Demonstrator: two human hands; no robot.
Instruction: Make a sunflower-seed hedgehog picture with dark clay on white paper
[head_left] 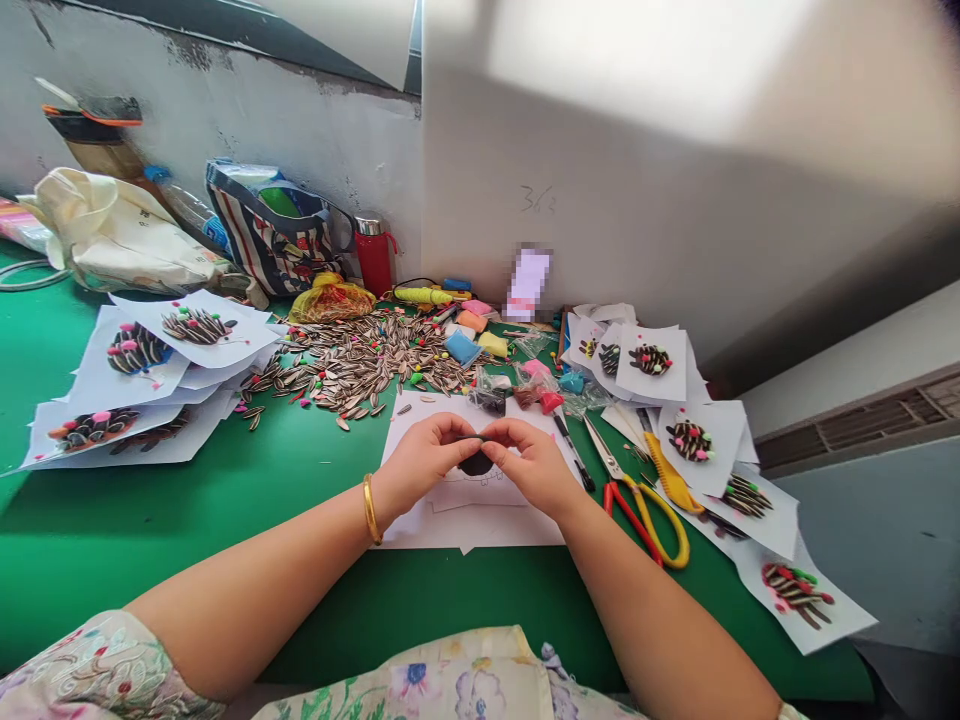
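Note:
My left hand (427,458) and my right hand (534,470) meet over the white sheets of paper (472,527), fingertips pinched together. Between them is a dark, rounded piece of what looks like modelling clay (475,463), partly covered by my fingers. Below it, line drawing shows on the top sheet. Small bags of soft clay lie just beyond my hands, among them a black one (489,398) and a red one (551,402). To the right of my right hand are a black marker-like tool (574,452) and scissors (640,505) with red and yellow handles.
Sunflower seeds (360,355) are heaped at the back centre. Papers with seed-covered hedgehog figures are stacked at left (187,380) and right (697,440). A yellow utility knife (670,470) lies by the scissors. Bags and a red flask (373,258) stand against the wall.

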